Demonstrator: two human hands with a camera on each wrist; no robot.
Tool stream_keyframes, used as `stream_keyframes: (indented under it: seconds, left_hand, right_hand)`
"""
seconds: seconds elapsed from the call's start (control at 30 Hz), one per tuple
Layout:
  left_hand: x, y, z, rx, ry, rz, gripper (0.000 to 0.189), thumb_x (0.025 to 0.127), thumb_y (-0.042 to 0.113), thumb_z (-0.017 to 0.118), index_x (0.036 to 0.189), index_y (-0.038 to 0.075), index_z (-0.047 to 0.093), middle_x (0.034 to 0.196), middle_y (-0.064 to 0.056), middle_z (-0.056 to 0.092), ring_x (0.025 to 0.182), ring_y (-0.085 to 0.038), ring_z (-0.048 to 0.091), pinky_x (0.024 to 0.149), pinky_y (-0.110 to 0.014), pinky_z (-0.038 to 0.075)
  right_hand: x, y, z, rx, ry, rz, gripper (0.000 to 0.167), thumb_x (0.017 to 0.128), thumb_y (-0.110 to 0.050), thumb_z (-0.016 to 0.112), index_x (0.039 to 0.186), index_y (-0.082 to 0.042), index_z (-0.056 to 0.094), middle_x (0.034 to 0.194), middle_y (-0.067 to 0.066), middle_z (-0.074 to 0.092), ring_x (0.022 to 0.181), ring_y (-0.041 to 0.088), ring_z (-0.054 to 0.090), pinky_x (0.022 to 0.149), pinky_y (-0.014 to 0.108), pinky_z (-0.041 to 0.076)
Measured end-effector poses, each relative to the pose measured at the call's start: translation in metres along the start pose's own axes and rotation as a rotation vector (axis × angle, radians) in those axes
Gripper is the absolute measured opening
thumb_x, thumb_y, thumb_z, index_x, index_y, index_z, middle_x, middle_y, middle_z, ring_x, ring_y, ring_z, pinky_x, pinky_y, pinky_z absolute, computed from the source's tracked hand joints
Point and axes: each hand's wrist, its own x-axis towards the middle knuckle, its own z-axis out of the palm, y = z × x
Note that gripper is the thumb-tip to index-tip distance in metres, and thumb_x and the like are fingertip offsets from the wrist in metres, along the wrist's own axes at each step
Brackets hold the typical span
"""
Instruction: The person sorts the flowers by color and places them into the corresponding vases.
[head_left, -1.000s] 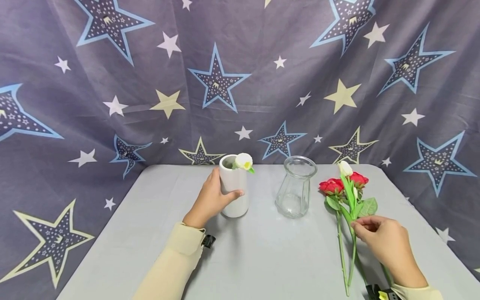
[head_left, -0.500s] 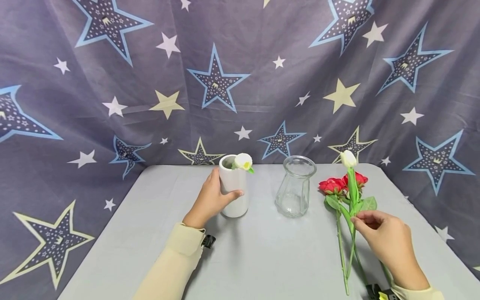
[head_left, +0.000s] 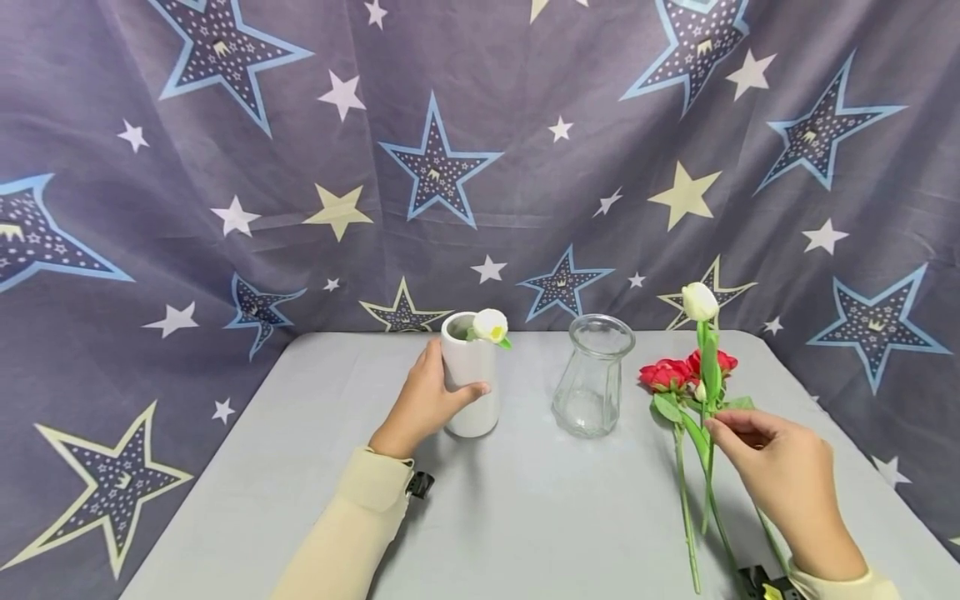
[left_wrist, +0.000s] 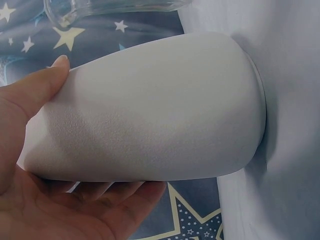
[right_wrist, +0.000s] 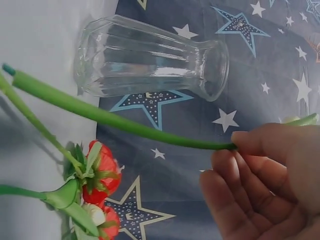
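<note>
My left hand grips the side of a white cylindrical vase, which stands upright on the table. A white flower with a yellow patch leans over that vase's rim. At the right, my right hand pinches the green stem of a white tulip, its bloom up. In the right wrist view the tulip's stem runs from thumb and fingertips to a cut end. Red flowers lie behind it, with another white bud among them.
A clear glass vase stands between the white vase and the red flowers. Loose stems lie toward the front right, and a bit of yellow flower shows by the right wrist. A star-patterned curtain hangs behind the grey table.
My right hand has lifted the tulip, so its bloom now stands higher above the red flowers and its stem's lower end has risen. The left hand and white vase have stayed put.
</note>
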Motion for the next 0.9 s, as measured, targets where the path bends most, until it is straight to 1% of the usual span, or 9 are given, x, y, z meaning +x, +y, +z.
stream_keyframes:
  seconds: [0.2, 0.53, 0.73, 0.9]
  left_hand:
    - [0.0, 0.0, 0.001, 0.001, -0.004, -0.01, 0.093, 0.083, 0.039, 0.088, 0.152, 0.007, 0.035, 0.138, -0.016, 0.053, 0.126, -0.034, 0.057, 0.107, -0.053, 0.046]
    - [0.0, 0.0, 0.0, 0.002, -0.003, -0.023, 0.094, 0.083, 0.039, 0.088, 0.153, 0.007, 0.034, 0.139, -0.017, 0.052, 0.126, -0.035, 0.056, 0.107, -0.054, 0.046]
    - [-0.001, 0.001, 0.001, 0.0, -0.009, -0.03, 0.095, 0.083, 0.04, 0.088, 0.153, 0.008, 0.033, 0.139, -0.016, 0.052, 0.126, -0.034, 0.057, 0.107, -0.053, 0.046]
    - [-0.002, 0.002, 0.001, 0.002, -0.009, -0.042, 0.095, 0.083, 0.041, 0.088, 0.153, 0.008, 0.033, 0.139, -0.015, 0.052, 0.126, -0.034, 0.057, 0.107, -0.052, 0.046]
  right_hand:
    - [0.002, -0.005, -0.002, 0.011, 0.044, -0.018, 0.01, 0.084, -0.024, 0.087, 0.09, -0.017, 0.084, 0.075, 0.001, 0.078, 0.059, -0.022, 0.052, 0.054, 0.01, 0.041]
    - [0.01, -0.018, -0.005, 0.056, 0.07, -0.014, 0.008, 0.083, -0.021, 0.087, 0.089, -0.017, 0.084, 0.076, 0.001, 0.077, 0.059, -0.018, 0.056, 0.057, 0.007, 0.042]
    - [0.012, -0.024, -0.006, 0.088, 0.074, -0.019, 0.012, 0.083, -0.022, 0.088, 0.092, -0.015, 0.084, 0.081, 0.005, 0.079, 0.062, -0.019, 0.057, 0.058, 0.005, 0.043]
    - [0.018, -0.032, -0.005, 0.1, 0.076, -0.036, 0.017, 0.083, -0.024, 0.088, 0.096, -0.013, 0.084, 0.082, 0.006, 0.079, 0.063, -0.019, 0.057, 0.056, 0.007, 0.044]
